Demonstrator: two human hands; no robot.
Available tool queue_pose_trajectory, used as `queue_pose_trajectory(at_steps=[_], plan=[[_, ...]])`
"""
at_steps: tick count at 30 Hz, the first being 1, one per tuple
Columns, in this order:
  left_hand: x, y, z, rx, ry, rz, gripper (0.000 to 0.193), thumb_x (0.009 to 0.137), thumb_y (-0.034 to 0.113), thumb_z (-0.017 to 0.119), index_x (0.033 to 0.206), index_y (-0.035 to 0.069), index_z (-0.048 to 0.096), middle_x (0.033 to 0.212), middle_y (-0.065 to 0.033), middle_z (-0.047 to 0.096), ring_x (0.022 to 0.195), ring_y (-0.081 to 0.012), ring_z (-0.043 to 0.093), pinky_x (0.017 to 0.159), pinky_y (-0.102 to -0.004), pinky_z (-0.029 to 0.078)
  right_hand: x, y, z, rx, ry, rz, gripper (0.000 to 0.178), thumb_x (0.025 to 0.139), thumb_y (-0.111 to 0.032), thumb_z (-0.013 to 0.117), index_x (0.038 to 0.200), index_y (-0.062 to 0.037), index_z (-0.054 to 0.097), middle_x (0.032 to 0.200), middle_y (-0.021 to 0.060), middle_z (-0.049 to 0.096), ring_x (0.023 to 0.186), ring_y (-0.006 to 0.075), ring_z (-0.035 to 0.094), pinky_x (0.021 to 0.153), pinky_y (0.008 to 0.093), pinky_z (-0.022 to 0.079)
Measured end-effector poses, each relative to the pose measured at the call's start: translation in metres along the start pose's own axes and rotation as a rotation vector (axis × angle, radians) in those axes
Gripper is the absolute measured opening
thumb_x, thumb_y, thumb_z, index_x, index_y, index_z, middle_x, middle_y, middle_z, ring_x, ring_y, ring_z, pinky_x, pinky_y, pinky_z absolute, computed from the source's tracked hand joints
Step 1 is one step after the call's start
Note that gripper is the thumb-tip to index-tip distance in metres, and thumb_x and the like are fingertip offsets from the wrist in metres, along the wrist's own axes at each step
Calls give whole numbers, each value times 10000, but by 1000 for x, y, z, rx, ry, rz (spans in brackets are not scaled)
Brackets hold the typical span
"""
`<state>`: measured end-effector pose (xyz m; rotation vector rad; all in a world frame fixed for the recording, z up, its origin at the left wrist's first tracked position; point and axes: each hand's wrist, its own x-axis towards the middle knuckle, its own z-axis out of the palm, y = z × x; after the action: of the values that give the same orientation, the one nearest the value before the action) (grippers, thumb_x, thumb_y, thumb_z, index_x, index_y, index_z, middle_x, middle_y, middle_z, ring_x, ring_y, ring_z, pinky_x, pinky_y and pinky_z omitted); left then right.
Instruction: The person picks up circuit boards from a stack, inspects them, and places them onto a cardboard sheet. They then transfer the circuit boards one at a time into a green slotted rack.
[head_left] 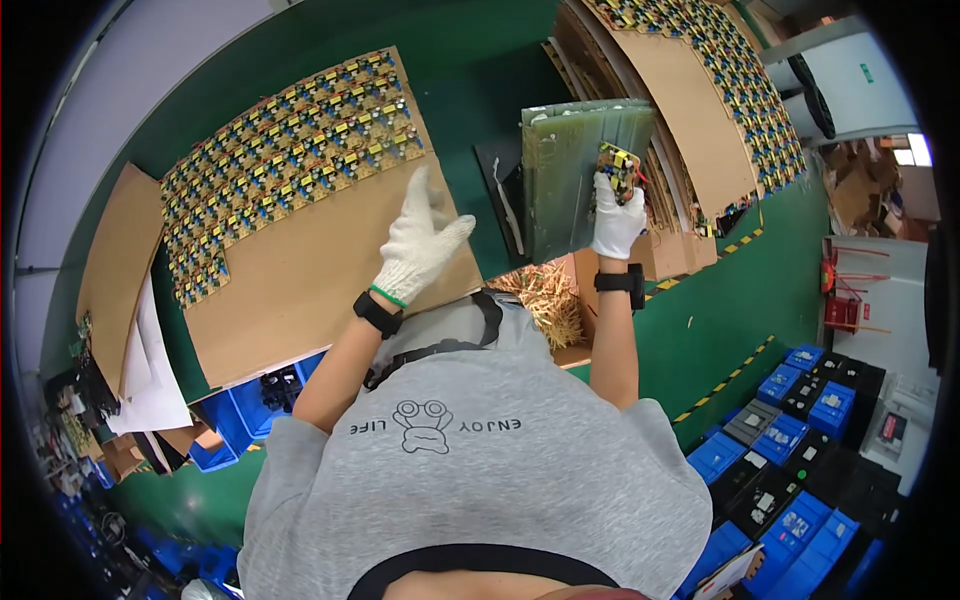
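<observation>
A small circuit board (622,170) with a yellow component and a red wire is gripped in my right hand (617,222), which wears a white glove. Directly behind that board rises a greenish translucent block of stacked sheets (560,185). My left hand (418,240), in a cream knitted glove with a green cuff edge, hovers over or rests on a brown cardboard sheet (330,265); which of the two I cannot tell. Its thumb is spread from the fingers and nothing is in it. Rows of similar circuit boards (290,165) cover the far part of that sheet.
At the right stands a stack of cardboard sheets (690,120), more circuit boards (745,90) on top. An open box (550,300) near my waist holds copper-coloured strands. Blue crates (785,440) fill the lower right. Another cardboard sheet (120,270) leans at the left.
</observation>
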<state>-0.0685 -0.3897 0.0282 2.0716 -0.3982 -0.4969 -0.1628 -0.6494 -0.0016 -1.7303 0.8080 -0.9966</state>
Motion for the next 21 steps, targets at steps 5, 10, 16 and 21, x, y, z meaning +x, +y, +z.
queue_pose_trajectory(at_steps=[5,10,16,21], plan=[[4,-11,0,-53,-28,-2,927,764,317,730,1474,45,199,1158,-190,617,966,-329,652,887,-435,485,4,1,-4,-121,-17,-25,377,785,-255,789,967,41,642,811,78,708,695,136,637,680,294,493],[3,-11,-3,-52,-59,6,965,754,358,729,1488,73,169,1145,-182,631,1030,-342,625,909,-436,468,18,10,-8,-522,-6,-110,487,856,-446,678,964,24,612,792,165,671,714,302,647,686,350,501],[-13,-9,-14,-99,-85,-67,961,768,414,701,1494,93,160,1148,-175,633,1045,-330,621,922,-440,458,3,-3,9,-757,128,-10,652,910,-587,462,1074,36,568,896,283,650,862,444,632,751,487,489],[-39,-1,-27,-97,-88,-103,929,789,381,699,1491,69,175,1138,-167,641,986,-280,637,894,-406,474,-1,6,14,-615,133,21,670,921,-583,441,1113,46,566,937,320,638,900,458,622,776,489,488]])
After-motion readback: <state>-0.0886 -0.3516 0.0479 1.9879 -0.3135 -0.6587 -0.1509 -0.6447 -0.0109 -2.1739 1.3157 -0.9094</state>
